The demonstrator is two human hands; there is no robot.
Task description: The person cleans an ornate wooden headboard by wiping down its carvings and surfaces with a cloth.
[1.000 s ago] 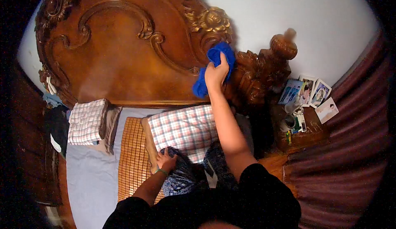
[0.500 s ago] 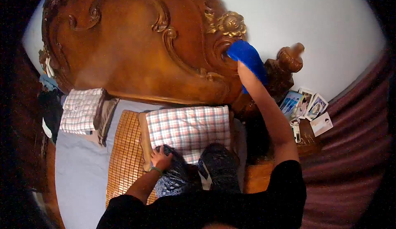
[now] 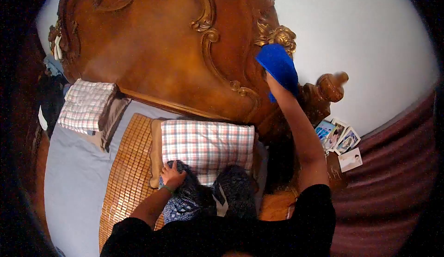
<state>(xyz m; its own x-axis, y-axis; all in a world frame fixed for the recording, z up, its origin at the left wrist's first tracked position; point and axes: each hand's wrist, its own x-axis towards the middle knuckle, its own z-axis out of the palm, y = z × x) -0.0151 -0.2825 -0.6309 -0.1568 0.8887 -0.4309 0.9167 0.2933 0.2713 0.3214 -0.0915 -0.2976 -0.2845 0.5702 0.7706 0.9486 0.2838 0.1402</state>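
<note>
Right hand (image 3: 270, 82) holds one blue fabric cloth (image 3: 280, 67) between one and two o'clock; left hand (image 3: 173, 175), loosely spread, rests on one blue-patterned knee (image 3: 188, 184).

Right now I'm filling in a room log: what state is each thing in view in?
Blue cloth: covering most of the right hand
Left hand: resting on a knee
Headboard: upright
Right checked pillow: lying flat
Left checked pillow: stacked
Slatted mat: spread flat
Photos: fanned out
Curtain: hanging in folds
</note>
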